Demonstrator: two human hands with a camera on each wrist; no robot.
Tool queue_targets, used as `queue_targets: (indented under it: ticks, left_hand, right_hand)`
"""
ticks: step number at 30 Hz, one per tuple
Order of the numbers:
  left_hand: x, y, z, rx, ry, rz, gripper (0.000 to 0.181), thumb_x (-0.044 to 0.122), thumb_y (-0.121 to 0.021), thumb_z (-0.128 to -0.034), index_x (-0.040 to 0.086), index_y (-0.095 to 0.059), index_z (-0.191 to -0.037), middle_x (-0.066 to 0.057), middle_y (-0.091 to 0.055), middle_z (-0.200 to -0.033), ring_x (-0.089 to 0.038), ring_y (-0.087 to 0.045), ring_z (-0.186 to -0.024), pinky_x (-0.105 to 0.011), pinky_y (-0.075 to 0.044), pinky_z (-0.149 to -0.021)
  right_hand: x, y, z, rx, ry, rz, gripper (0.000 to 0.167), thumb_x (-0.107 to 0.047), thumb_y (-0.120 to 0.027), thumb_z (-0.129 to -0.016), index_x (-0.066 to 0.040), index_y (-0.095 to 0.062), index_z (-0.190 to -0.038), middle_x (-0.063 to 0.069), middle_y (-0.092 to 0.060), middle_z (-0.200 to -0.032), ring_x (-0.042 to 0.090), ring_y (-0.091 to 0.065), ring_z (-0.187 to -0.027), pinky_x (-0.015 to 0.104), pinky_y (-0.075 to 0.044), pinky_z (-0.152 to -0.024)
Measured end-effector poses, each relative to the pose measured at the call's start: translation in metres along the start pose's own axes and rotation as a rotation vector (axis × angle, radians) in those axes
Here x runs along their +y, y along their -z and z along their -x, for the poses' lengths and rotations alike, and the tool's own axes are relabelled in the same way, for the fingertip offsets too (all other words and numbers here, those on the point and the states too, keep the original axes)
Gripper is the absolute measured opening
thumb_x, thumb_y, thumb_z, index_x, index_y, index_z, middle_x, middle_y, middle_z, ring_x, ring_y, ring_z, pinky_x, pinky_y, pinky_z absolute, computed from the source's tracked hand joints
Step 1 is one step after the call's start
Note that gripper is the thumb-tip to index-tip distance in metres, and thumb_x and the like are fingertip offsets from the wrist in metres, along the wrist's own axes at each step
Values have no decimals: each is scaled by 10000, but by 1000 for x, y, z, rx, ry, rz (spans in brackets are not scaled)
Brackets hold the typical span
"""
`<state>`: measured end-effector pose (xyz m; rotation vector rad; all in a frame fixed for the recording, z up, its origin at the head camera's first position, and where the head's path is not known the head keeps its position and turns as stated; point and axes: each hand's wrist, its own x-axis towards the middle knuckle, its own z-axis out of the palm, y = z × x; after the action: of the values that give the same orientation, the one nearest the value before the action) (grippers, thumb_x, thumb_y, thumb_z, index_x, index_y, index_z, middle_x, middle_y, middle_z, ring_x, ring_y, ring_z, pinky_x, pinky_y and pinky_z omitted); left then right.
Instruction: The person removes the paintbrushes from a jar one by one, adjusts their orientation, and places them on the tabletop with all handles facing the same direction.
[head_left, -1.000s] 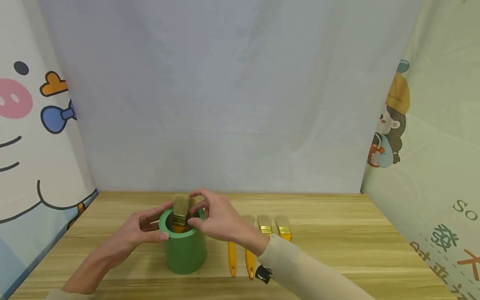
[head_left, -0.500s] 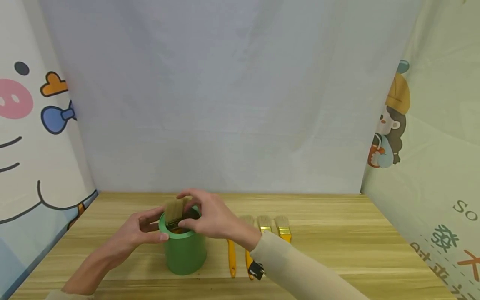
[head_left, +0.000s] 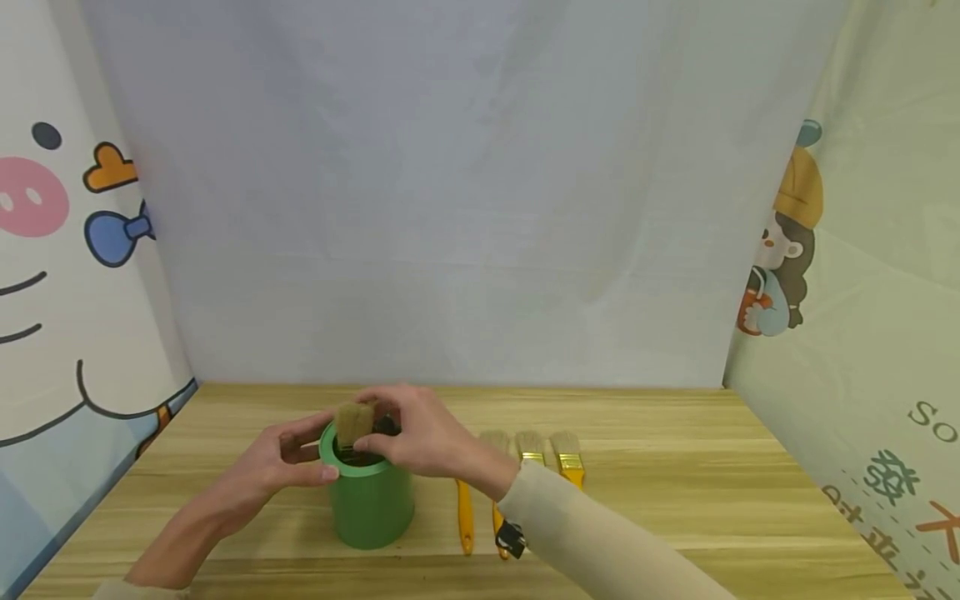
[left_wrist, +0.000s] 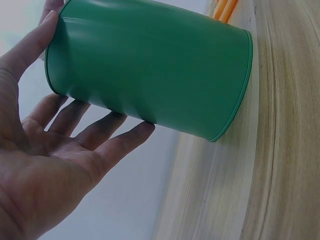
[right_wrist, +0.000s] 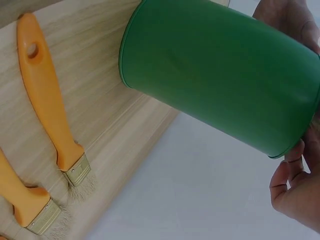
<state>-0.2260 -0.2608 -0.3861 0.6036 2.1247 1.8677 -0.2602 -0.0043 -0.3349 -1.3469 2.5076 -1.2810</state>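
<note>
A green cylindrical pot (head_left: pixel 372 510) stands upright on the table at the left of the head view. My left hand (head_left: pixel 288 458) holds it near the rim, thumb on the near side and fingers around the far side. The left wrist view shows the fingertips (left_wrist: pixel 146 128) against the wall. Over the mouth, my right hand (head_left: pixel 420 433) pinches a paintbrush (head_left: pixel 352 423) between thumb and fingers. Its tan bristles point up above the rim, while the handle is hidden inside the pot. What else lies in the pot cannot be made out.
Right of the pot, three paintbrushes (head_left: pixel 565 442) with orange handles (right_wrist: pixel 45 95) lie side by side on the wood-grain table (head_left: pixel 667 508). My right sleeve (head_left: pixel 600 533) partly covers them. A white cloth backdrop (head_left: pixel 465 208) hangs behind the table's far edge.
My right hand has shifted slightly left, and the paintbrush has sunk lower into the pot, so its metal band is now mostly hidden. The left hand and pot stay in place.
</note>
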Motion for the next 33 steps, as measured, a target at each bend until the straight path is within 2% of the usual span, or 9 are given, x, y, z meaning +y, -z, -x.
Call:
queue_targets:
  ticks: [5, 8, 11, 13, 18, 20, 27, 33]
  left_hand:
    - [0, 0, -1, -3, -6, -4, 815, 106, -679, -1011, -31, -204, -1659, -296, -259, -1664, -515, -421, -1430, -390, -545, -976]
    - [0, 0, -2, -13, -22, -1, 808, 93, -672, -1012, -34, -203, -1658, -294, -255, -1665, -535, -399, -1435, -396, -544, -980]
    - [0, 0, -2, -18, -31, -4, 800, 87, -669, -1013, -33, -210, -1657, -286, -247, -1670, -554, -379, -1439, -405, -545, -982]
    - [0, 0, -2, -19, -31, -4, 802, 88, -668, -1014, -32, -206, -1658, -284, -240, -1673, -564, -367, -1441, -409, -545, -984]
    - [0, 1, -2, -22, -33, -2, 799, 89, -665, -1015, -20, -209, -1661, -275, -236, -1677, -566, -365, -1441, -410, -548, -984]
    - [1, 1, -2, -22, -35, -5, 798, 91, -669, -1014, -16, -215, -1661, -271, -239, -1678, -564, -370, -1439, -407, -549, -981]
    - [0, 2, -3, -31, -50, -2, 791, 80, -663, -1015, -14, -216, -1662, -275, -239, -1675, -567, -381, -1431, -410, -550, -980]
    - [0, 2, -3, -24, -33, 7, 802, 87, -675, -1010, -13, -217, -1661, -282, -252, -1670, -535, -414, -1424, -402, -548, -976]
  right_hand:
    - [2, 2, 2, 30, -21, -17, 475, -109, -764, -990, -149, -590, -1431, -44, -755, -990, 35, -658, -801, 215, -508, -758]
    - [6, 2, 3, 30, -2, 6, 497, -97, -760, -991, -150, -564, -1445, -29, -765, -983, 51, -615, -720, 215, -474, -701]
    - [8, 3, 3, 20, 20, 27, 501, -89, -759, -989, -136, -559, -1447, -2, -769, -1008, 50, -610, -707, 210, -473, -683]
    - [9, 4, 3, 18, 36, 64, 508, -96, -774, -980, -132, -567, -1442, -2, -764, -1023, 42, -621, -750, 213, -484, -700]
    - [8, 6, 2, 19, 60, 197, 550, -135, -813, -954, -170, -586, -1454, -39, -740, -1028, 71, -613, -996, 260, -483, -854]
    - [8, 7, 1, 19, 59, 229, 551, -149, -814, -955, -183, -591, -1458, -56, -741, -1023, 91, -593, -1040, 282, -467, -897]
    - [8, 6, 0, 26, 73, 261, 541, -179, -809, -963, -176, -595, -1460, -100, -753, -984, 84, -609, -1059, 308, -467, -988]
    - [9, 2, -1, 51, 97, 268, 527, -163, -813, -958, -142, -603, -1442, -91, -750, -951, 76, -618, -1015, 285, -480, -950]
